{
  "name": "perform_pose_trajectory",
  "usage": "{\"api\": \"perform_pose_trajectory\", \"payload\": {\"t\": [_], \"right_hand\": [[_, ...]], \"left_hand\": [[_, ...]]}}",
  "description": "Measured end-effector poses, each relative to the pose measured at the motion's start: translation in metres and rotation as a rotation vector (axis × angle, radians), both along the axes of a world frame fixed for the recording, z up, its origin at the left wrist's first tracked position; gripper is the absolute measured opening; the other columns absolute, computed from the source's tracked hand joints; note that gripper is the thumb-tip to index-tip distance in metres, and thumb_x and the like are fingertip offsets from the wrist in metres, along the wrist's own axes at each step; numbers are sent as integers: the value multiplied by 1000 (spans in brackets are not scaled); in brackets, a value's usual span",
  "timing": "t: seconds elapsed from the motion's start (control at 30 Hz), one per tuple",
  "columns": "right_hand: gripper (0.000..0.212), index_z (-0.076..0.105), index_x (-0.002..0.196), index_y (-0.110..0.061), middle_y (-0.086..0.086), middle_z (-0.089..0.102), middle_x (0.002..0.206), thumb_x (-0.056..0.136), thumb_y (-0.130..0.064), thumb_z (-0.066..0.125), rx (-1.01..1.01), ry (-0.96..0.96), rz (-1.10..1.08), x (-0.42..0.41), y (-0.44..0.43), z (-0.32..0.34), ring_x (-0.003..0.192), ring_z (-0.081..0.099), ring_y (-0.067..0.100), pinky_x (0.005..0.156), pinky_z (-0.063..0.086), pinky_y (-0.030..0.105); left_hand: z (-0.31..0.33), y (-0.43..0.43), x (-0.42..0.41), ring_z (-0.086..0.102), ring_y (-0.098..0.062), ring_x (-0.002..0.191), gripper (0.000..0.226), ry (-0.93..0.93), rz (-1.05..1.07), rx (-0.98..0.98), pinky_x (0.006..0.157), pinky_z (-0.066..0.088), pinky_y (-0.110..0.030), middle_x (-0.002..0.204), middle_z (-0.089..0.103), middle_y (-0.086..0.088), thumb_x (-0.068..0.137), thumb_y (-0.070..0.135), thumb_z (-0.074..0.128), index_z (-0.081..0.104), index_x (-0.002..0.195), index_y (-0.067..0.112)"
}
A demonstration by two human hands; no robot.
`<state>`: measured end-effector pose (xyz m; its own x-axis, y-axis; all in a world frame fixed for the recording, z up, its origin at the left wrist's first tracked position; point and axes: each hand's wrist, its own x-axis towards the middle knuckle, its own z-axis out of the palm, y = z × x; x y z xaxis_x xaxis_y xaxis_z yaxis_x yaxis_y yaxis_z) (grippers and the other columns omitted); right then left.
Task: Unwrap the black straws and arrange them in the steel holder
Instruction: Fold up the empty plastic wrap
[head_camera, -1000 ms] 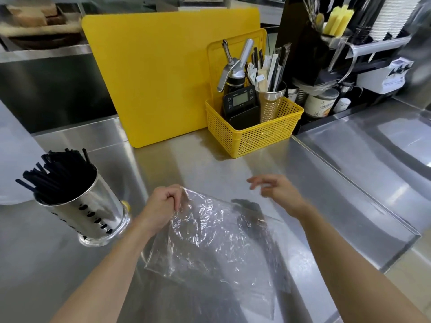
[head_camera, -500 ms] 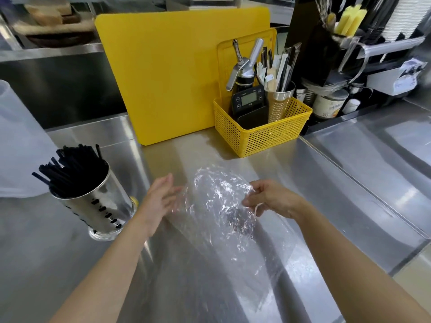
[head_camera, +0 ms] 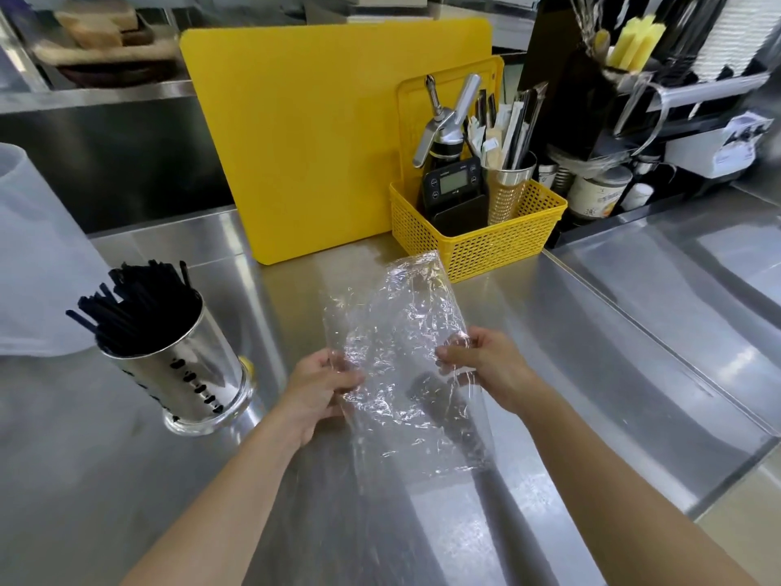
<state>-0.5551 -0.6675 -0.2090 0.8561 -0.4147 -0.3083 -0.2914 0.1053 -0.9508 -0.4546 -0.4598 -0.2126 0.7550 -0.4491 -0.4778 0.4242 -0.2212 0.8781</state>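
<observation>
both hands, left (head_camera: 323, 384) and right (head_camera: 481, 365), pinch the clear wrap (head_camera: 397, 353) between them; holder (head_camera: 186, 374) of straws (head_camera: 135, 302) stands left; wrap's contents unclear.

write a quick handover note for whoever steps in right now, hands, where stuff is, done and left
Left hand: pinching the left edge of the clear plastic wrapper.
Right hand: pinching its right edge; the wrapper is held above the steel counter and looks empty.
Black straws: standing loosely in the steel holder, at the left of the counter.
Done: straws unwrapped and in the holder.
Left: probably get rid of the wrapper, and tidy the straws if needed.
</observation>
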Motion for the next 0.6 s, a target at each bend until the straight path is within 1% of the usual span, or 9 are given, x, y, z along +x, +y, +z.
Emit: {"api": "perform_pose_trajectory", "payload": {"t": [0.03,0.1,0.23,0.3,0.37,0.43,0.5,0.57,0.6], "right_hand": [[5,65,80,-4,9,69,70,79,-1,68,14,14,52,-2,-1,1,64,63,22,62,51,33],[10,67,88,-6,9,72,76,82,2,63,66,44,146,-7,-6,0,65,66,19,64,53,32],[19,70,94,-6,6,68,66,84,5,58,42,100,228,-15,-17,-2,53,61,14,52,53,27],[23,71,94,-9,9,70,67,85,6,56,84,89,236,-17,-17,-4,51,61,14,49,52,24],[27,71,93,-7,11,71,69,87,10,51,189,64,206,-19,-16,-8,52,65,13,44,51,23],[33,72,83,-3,11,72,70,86,15,45,274,23,183,-20,-17,-11,56,68,17,43,51,24],[47,73,62,-3,10,72,68,81,23,39,290,-15,154,-21,-17,-15,59,69,20,48,54,25],[51,67,48,-4,8,71,71,74,27,37,153,-18,151,-20,-16,-17,68,69,22,58,55,27],[50,66,47,-5,7,72,76,72,27,37,38,-19,155,-18,-15,-18,76,68,23,64,55,28]], "left_hand": [[-1,1,1,56,-11,56,23,-18,14,-18,56,43,-26,64,62,2,74,0,71,54,73,16],[-1,5,2,57,-10,53,18,-36,22,-40,58,45,-27,60,64,3,76,0,69,57,76,14],[0,13,2,55,-15,60,14,-95,-32,-42,52,51,-28,72,61,-6,83,-2,61,58,80,11],[-2,14,3,57,-14,63,18,-148,-40,-51,50,51,-25,77,62,-5,85,-6,58,59,84,12],[-4,14,3,58,-8,54,28,-209,-7,-118,43,46,-17,69,66,-1,84,-13,54,62,79,14],[-6,13,3,54,-7,46,40,-239,27,-183,44,41,-17,56,65,3,80,-18,54,67,63,16],[-3,13,3,57,-10,61,49,-292,-1,-210,60,44,-23,67,65,-3,74,-23,56,70,48,16],[0,14,2,58,-6,77,62,-372,-63,-203,71,44,-20,81,62,-6,69,-32,47,67,39,18],[1,15,2,58,0,79,67,-424,-109,-175,72,42,-16,83,61,-5,67,-35,41,65,36,20]]}}
